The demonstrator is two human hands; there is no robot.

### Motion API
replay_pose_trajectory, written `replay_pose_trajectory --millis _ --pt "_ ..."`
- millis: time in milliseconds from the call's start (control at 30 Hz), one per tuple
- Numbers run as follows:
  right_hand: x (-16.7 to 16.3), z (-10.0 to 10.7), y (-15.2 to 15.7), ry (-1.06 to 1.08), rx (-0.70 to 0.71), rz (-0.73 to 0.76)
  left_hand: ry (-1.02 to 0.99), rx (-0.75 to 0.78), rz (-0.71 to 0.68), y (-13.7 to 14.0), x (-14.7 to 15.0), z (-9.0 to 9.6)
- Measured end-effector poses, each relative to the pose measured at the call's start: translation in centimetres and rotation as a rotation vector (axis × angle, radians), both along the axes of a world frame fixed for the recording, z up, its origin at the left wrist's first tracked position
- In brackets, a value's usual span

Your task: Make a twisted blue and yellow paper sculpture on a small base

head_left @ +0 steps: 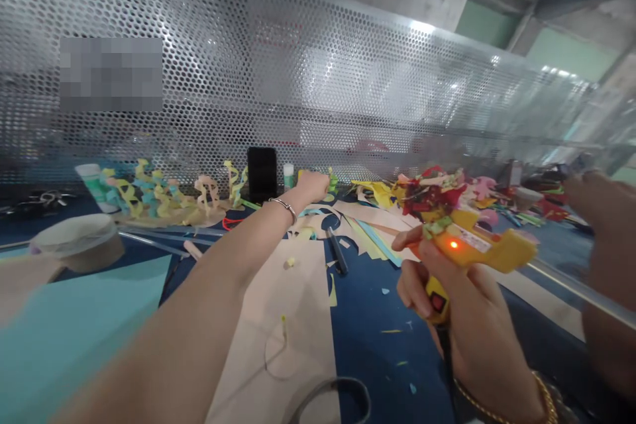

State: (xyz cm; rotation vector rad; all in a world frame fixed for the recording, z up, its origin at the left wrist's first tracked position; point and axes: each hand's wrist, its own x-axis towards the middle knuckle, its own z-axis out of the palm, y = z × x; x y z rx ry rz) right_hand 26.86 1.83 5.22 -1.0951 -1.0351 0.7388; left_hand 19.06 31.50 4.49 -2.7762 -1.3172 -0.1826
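Clock taken on the bench (377,344), with six at the near edge. Found between two and three: yellow glue gun (472,238), raised above the surface in the right hand (464,305). Runs lengthwise roughly nine to three, close to level. Shows a blunt end toward three; opposite end behind fingers and a pale green scrap (438,226). Cannot tell nozzle end from rear. Bears a lit orange lamp (454,244) on the near side, with grip (444,315) slanting down toward six and cord (446,351) hanging from its foot.

Noted at nine: round tub (94,252), low and wide, contents not visible. At ten: green-and-white tube (98,190), leaning, beside paper figures (163,195). Just short of twelve: small tube (289,175), upright, next to the phone (262,172). At two: pale cup (527,197), contents unclear, beyond a heap of scraps (430,192).

Observed on the right: fingers clamped around the grip, one finger stretched toward nine, wrist low toward four. Observed on the left: arm extended from seven to twelve over a cream sheet (278,324), bangle (284,207) at wrist, left hand (313,185) near a green piece (333,180). Cannot tell state of left fingers; turned from view. Seen at three: another person's arm (609,238), blurred.
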Motion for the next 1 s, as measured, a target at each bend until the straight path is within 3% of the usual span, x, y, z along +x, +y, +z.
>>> replay_pose_trajectory --millis 133,300,433,567,667,767,800,833,900,933,1000 --pt "-0.2 0.0 0.2 0.011 -0.027 -0.001 0.007 -0.005 0.020 0.7 0.0 -1.1" --pt "-0.4 0.1 0.3 0.005 -0.033 0.004 -0.028 -0.027 0.013 0.8 -0.3 -0.8" --pt "-0.5 0.0 0.3 0.012 -0.026 0.013 -0.128 -0.008 -0.009 0.2 -0.6 0.5" --pt "-0.3 0.0 0.5 0.006 -0.010 -0.007 -0.310 0.052 -0.038 -1.6 -1.6 3.4" --pt "0.0 -0.3 0.5 0.003 -0.003 -0.009 -0.503 0.142 -0.073 -5.2 -4.0 6.6" --pt "-0.1 -0.6 0.2 -0.005 0.003 0.007 -0.714 0.238 -0.098 -11.6 -8.4 9.4" --pt "-0.3 -0.7 -0.1 -0.002 -0.004 0.016 -0.883 0.260 -0.106 -14.1 -10.1 10.0" --pt "-0.5 -0.8 -0.4 0.003 -0.015 0.028 -1.001 0.255 -0.105 -16.5 -11.8 10.3" --pt "-1.1 -0.8 -1.2 0.023 -0.049 0.066 -1.053 0.214 -0.001 -20.9 -14.8 9.9" --pt "-1.5 -0.8 -1.6 0.036 -0.059 0.084 -1.047 0.145 0.049 -22.6 -15.9 9.3" --pt "-2.1 -0.5 -2.3 0.063 -0.060 0.128 -1.078 -0.133 0.048 -24.8 -17.4 7.3"
